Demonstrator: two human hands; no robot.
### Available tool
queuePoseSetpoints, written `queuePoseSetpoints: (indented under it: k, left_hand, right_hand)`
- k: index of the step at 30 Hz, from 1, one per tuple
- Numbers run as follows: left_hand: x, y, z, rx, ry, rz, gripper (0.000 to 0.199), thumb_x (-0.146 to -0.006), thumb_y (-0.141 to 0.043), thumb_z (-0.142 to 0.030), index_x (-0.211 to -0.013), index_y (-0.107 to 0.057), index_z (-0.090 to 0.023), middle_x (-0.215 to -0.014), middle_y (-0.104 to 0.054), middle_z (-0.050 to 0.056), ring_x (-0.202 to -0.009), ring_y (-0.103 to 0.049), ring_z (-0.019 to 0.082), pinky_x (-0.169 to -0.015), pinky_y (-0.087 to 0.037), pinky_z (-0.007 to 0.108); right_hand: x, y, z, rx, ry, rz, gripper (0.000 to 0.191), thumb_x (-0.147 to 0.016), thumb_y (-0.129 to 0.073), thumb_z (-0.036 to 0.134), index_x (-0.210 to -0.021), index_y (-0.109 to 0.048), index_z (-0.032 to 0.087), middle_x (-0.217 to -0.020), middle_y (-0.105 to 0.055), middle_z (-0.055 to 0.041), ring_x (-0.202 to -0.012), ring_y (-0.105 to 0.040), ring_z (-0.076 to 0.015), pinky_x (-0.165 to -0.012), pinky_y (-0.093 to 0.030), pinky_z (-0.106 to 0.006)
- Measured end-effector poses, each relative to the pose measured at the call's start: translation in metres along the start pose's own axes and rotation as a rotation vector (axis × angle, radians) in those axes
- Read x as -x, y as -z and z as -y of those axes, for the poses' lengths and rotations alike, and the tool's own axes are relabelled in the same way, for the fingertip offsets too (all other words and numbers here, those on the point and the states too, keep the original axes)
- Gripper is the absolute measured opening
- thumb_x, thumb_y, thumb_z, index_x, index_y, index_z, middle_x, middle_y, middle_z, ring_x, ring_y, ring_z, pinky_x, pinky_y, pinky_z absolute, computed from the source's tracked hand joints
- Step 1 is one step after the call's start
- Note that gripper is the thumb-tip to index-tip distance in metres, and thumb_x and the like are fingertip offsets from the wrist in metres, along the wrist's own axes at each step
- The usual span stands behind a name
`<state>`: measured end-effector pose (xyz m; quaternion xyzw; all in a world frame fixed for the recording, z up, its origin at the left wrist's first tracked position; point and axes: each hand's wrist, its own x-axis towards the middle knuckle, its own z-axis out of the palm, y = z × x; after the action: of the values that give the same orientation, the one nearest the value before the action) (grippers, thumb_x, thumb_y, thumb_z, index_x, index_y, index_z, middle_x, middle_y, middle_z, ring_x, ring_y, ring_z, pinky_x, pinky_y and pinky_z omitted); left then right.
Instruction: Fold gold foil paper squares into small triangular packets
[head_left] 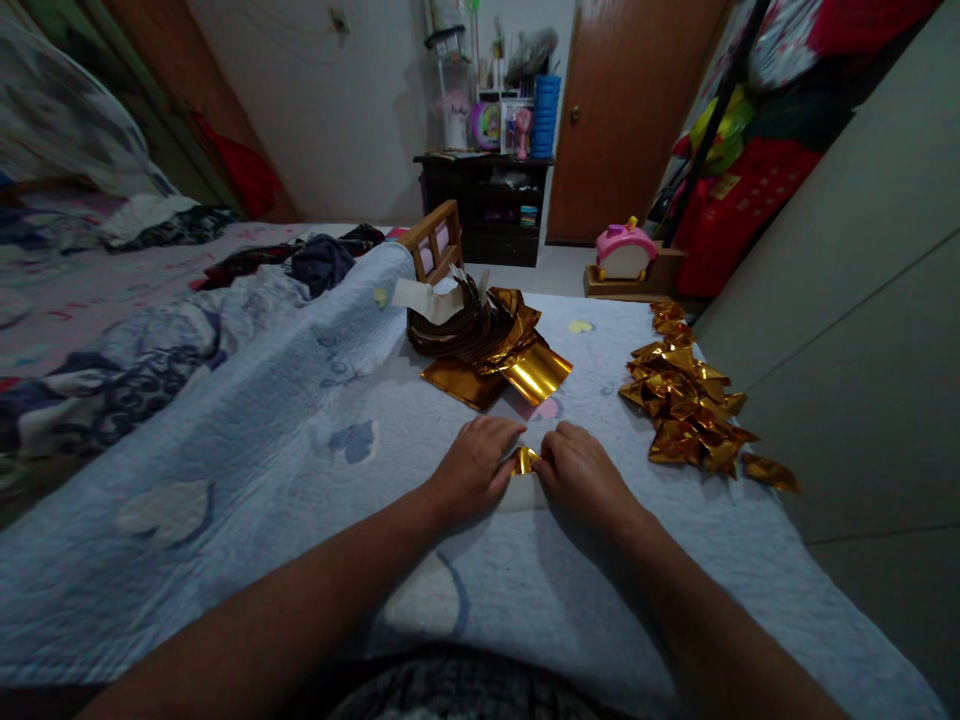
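Between my two hands is a small sheet of gold foil paper, its shiny side showing in a narrow strip and a pale part lying toward me. My left hand grips its left side with fingers curled. On the right side my right hand pinches it the same way. Beyond my hands lies a fanned stack of gold foil paper, brown and pale at the edges, with loose shiny sheets in front. Off to the right sits a pile of folded gold foil pieces, pointed at their ends.
A pale blue quilted cover with heart shapes lies under everything. A wooden bed rail stands behind the stack. Bedding and clothes lie on the left. A pink toy and a dark cabinet are at the back; a pale panel rises at right.
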<state>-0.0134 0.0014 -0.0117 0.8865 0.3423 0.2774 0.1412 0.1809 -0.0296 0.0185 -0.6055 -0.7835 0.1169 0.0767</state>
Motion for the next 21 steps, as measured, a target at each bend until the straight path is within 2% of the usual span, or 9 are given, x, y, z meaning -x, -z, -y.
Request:
queuePoseSetpoints:
  k: [5,10,13,16,21]
  left_hand:
    - [-0.0024,0.0037,0.0025,0.120,0.066,0.054,0.043,-0.088,-0.061,-0.017,-0.131,-0.056,-0.015,-0.123,-0.067,0.013,-0.114,-0.060,0.026,-0.100,-0.051,0.046]
    - [-0.0038,0.0059,0.0033,0.403,0.190,0.106,0.046,-0.085,-0.060,-0.009,-0.130,-0.058,-0.017,-0.100,-0.072,0.006,-0.086,-0.066,0.017,-0.079,-0.054,0.032]
    - [-0.0050,0.0055,0.0050,0.606,0.286,0.092,0.042,-0.085,-0.063,-0.012,-0.126,-0.060,-0.018,-0.088,-0.072,0.002,-0.073,-0.065,0.014,-0.069,-0.051,0.026]
    - [-0.0064,0.0051,0.0063,0.727,0.360,0.061,0.037,-0.084,-0.069,-0.018,-0.120,-0.065,-0.017,-0.085,-0.073,0.002,-0.072,-0.065,0.014,-0.068,-0.050,0.026]
    - [-0.0066,0.0040,0.0072,0.840,0.431,0.057,0.032,-0.080,-0.075,-0.025,-0.111,-0.071,-0.016,-0.081,-0.073,0.003,-0.071,-0.065,0.014,-0.066,-0.049,0.025]
  right_hand:
    - [-0.0017,-0.0058,-0.0046,-0.122,0.010,-0.071,0.011,-0.091,-0.062,0.021,-0.081,-0.061,0.018,-0.092,-0.062,-0.0085,-0.091,-0.057,-0.0233,-0.081,-0.041,-0.034]
    - [-0.0024,-0.0102,-0.0062,-0.295,0.077,-0.184,0.013,-0.086,-0.060,0.013,-0.076,-0.055,0.020,-0.090,-0.063,-0.0066,-0.089,-0.056,-0.0219,-0.080,-0.042,-0.032]
    - [-0.0016,-0.0087,-0.0040,-0.452,0.036,-0.154,0.007,-0.088,-0.058,0.015,-0.084,-0.058,0.020,-0.082,-0.065,-0.0035,-0.076,-0.057,-0.0184,-0.071,-0.041,-0.029]
    - [-0.0013,-0.0066,-0.0022,-0.553,0.032,-0.108,0.007,-0.091,-0.056,0.016,-0.091,-0.063,0.018,-0.079,-0.067,-0.0025,-0.071,-0.059,-0.0169,-0.068,-0.041,-0.028]
    - [-0.0027,-0.0072,-0.0037,-0.540,0.089,-0.071,0.015,-0.091,-0.056,0.016,-0.080,-0.067,0.018,-0.077,-0.069,-0.0038,-0.073,-0.061,-0.0178,-0.069,-0.040,-0.028]
